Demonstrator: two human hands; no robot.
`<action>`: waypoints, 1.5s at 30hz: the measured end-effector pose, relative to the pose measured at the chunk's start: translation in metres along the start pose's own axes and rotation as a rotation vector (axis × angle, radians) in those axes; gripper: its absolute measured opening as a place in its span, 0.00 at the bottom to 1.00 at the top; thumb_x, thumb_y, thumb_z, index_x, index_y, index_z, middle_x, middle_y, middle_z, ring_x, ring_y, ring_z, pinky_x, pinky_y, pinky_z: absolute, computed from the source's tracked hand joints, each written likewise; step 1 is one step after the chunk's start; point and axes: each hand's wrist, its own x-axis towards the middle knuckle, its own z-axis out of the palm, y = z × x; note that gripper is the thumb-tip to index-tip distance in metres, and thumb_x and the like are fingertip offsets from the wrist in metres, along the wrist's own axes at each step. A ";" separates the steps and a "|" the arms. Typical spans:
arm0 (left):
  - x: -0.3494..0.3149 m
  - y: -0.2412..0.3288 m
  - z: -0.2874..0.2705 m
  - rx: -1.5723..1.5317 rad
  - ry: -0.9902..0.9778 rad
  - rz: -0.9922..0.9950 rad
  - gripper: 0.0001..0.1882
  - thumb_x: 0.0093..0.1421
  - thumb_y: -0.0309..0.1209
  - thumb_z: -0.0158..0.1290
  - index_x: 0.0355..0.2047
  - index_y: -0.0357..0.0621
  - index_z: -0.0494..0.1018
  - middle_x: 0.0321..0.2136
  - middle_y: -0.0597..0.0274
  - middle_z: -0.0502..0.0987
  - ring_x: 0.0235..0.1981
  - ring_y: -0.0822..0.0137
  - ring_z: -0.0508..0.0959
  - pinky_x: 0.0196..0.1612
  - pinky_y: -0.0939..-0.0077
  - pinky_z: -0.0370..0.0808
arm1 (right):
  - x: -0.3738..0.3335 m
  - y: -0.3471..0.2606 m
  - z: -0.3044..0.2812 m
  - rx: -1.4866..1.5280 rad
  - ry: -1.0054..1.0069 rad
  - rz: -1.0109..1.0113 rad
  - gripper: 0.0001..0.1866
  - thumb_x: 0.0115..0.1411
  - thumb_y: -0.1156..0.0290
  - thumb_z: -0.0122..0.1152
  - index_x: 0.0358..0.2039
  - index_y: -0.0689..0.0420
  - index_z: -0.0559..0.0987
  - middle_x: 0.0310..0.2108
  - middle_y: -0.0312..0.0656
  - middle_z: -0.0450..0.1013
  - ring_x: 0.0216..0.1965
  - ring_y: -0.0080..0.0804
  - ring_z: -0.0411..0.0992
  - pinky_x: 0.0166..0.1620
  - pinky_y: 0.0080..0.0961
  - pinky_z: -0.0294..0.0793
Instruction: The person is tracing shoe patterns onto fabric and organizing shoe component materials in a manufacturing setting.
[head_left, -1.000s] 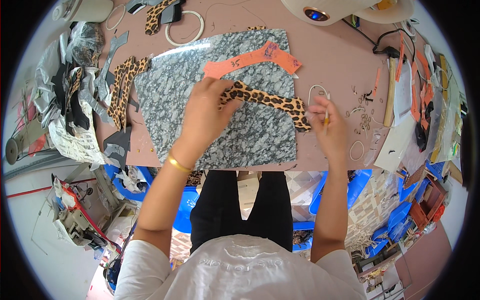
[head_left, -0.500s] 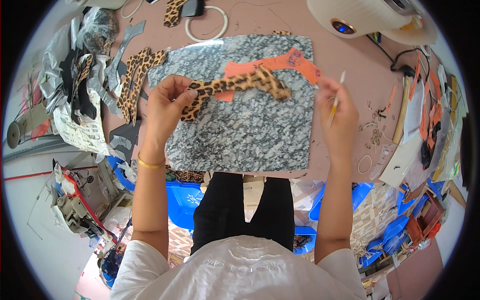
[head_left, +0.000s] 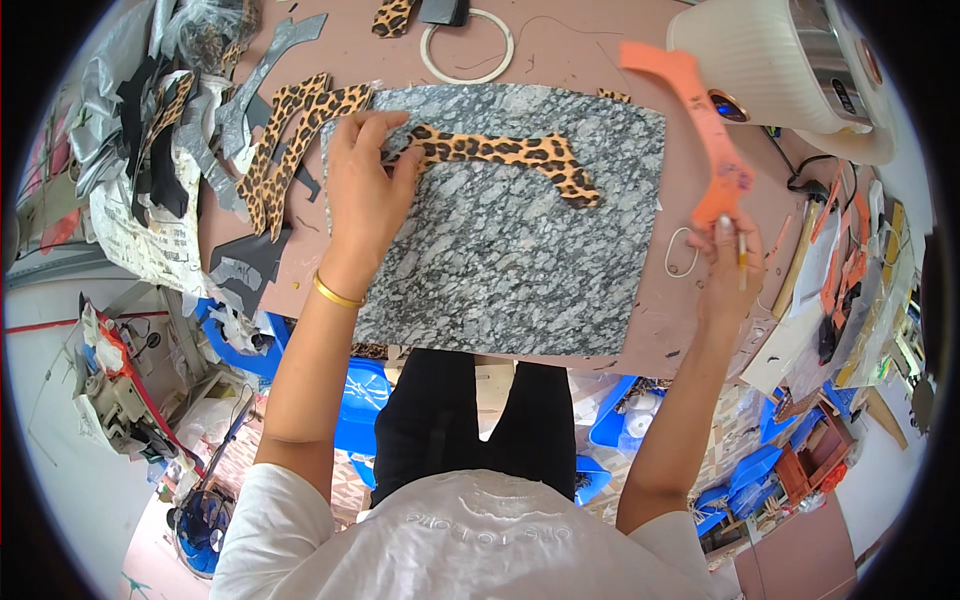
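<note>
A narrow leopard-print cut piece [head_left: 500,150] lies flat on a grey speckled stone slab [head_left: 480,260], its right end bending downward. My left hand [head_left: 370,185] is over the piece's left end, thumb and forefinger apart with some of the print showing between them; the palm hides the rest of that end. Off the slab's right side, my right hand [head_left: 730,260] grips the lower end of an orange curved template [head_left: 705,120] with purple marks. A slim pen [head_left: 742,250] with a yellowish part is tucked in the same fingers.
More leopard-print pieces [head_left: 290,150] lie left of the slab, near grey and black scraps and plastic bags [head_left: 205,40]. A white ring [head_left: 430,50] sits beyond the slab. At the far right stands a cream appliance [head_left: 770,60] with a black cable. Blue bins [head_left: 360,400] are below the table.
The leopard-print piece has gone from being held up to lying flat on the slab. My right hand has lifted the orange template off the slab and carried it right, keeping the pen.
</note>
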 end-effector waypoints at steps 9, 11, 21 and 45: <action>0.010 0.016 0.026 0.376 -0.100 0.544 0.16 0.44 0.33 0.63 0.36 0.49 0.78 0.41 0.66 0.72 0.45 0.61 0.67 0.45 0.68 0.63 | -0.015 0.011 0.012 0.172 -0.142 0.147 0.15 0.62 0.72 0.55 0.47 0.67 0.73 0.34 0.43 0.75 0.30 0.30 0.77 0.34 0.22 0.80; 0.007 0.016 0.022 0.388 -0.148 0.501 0.16 0.44 0.33 0.63 0.36 0.49 0.77 0.41 0.66 0.72 0.45 0.61 0.67 0.45 0.68 0.63 | -0.017 0.009 0.014 0.260 -0.172 0.152 0.15 0.62 0.72 0.55 0.47 0.67 0.73 0.35 0.43 0.76 0.30 0.30 0.77 0.34 0.22 0.80; -0.060 -0.047 -0.028 0.019 0.352 0.064 0.12 0.53 0.24 0.56 0.39 0.42 0.76 0.37 0.58 0.77 0.39 0.58 0.73 0.44 0.68 0.68 | -0.040 -0.009 0.070 -0.083 -0.487 -0.030 0.13 0.63 0.71 0.54 0.44 0.64 0.76 0.33 0.43 0.76 0.28 0.24 0.75 0.31 0.19 0.78; -0.067 -0.044 0.016 0.324 0.220 0.428 0.18 0.49 0.24 0.60 0.42 0.49 0.78 0.46 0.62 0.75 0.46 0.58 0.70 0.50 0.66 0.64 | -0.042 0.011 0.100 -0.759 -0.316 -0.674 0.21 0.44 0.71 0.72 0.42 0.51 0.79 0.32 0.36 0.67 0.34 0.34 0.64 0.35 0.28 0.67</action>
